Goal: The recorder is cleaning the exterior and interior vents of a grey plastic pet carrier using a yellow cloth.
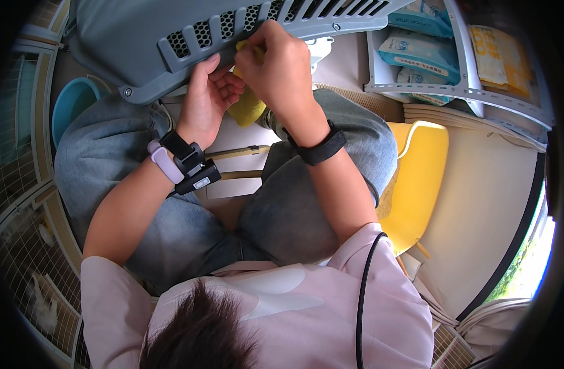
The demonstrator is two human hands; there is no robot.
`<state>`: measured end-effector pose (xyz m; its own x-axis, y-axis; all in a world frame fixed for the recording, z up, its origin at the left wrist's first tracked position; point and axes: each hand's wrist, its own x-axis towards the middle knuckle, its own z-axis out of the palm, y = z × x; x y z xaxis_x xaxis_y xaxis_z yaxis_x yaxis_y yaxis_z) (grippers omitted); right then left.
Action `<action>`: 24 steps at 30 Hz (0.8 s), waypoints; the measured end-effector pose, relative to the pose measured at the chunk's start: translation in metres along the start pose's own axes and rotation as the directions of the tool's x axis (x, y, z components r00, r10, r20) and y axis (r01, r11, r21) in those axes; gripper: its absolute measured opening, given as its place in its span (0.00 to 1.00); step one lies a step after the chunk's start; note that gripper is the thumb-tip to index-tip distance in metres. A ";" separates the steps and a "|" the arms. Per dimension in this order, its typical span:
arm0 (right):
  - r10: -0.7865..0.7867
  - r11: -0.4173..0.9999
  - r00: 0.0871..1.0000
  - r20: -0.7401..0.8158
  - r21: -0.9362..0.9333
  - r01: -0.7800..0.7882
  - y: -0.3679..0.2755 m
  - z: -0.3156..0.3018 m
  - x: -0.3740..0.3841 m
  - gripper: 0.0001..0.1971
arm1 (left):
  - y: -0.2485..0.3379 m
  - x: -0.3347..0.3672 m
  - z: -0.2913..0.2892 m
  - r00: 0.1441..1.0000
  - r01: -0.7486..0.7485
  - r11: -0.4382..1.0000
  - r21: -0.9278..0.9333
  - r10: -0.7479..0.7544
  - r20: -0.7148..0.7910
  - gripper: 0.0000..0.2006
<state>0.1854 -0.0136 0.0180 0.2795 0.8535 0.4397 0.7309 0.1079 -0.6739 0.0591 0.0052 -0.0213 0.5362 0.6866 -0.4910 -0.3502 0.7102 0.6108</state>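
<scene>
A grey-blue plastic pet carrier part (128, 49) with a row of vent slots is tilted above my knees. My right hand (283, 72) pinches a yellow cloth (248, 109) against the carrier's lower edge, just under the vents. Part of the cloth hangs down below my fingers. Close beside it, my left hand (201, 104) has its palm turned up and its fingers loosely curled. The left thumb is up at the carrier's rim, apart from the fingers, and the fingertips are near the cloth. The carrier's far side is out of view.
At the left stand a teal bucket (73, 101) and wire cage doors (30, 246), with an animal behind the lower one. A white shelf (417, 89) at upper right holds blue and yellow packages. Near my right knee is a yellow chair (426, 178). A black cable (363, 295) crosses my shirt.
</scene>
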 end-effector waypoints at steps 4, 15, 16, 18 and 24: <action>0.021 1.000 1.000 0.008 -0.013 -0.021 -0.001 -0.002 0.001 0.06 | 0.001 0.000 -0.002 0.999 0.017 1.000 -0.003 -0.017 0.027 0.21; 0.076 0.993 0.996 -0.036 -0.086 -0.079 0.009 -0.014 0.009 0.06 | 0.004 -0.004 0.000 0.998 0.031 0.999 0.028 -0.032 0.045 0.27; 0.076 0.993 0.996 -0.036 -0.087 -0.079 0.009 -0.014 0.009 0.06 | 0.005 -0.005 0.001 0.999 0.033 0.999 0.036 -0.034 0.041 0.27; 0.094 0.991 0.995 -0.034 -0.096 -0.097 0.011 -0.016 0.010 0.06 | 0.005 -0.005 0.002 0.999 0.035 0.998 0.043 -0.037 0.037 0.28; 0.095 0.990 0.995 -0.037 -0.102 -0.098 0.016 -0.017 0.010 0.07 | 0.004 -0.004 0.002 0.999 0.041 0.998 0.053 -0.043 0.031 0.28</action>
<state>0.2107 -0.0118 0.0222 0.3700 0.8407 0.3953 0.7597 -0.0289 -0.6496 0.0571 0.0047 -0.0157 0.5741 0.6506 -0.4971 -0.2870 0.7285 0.6220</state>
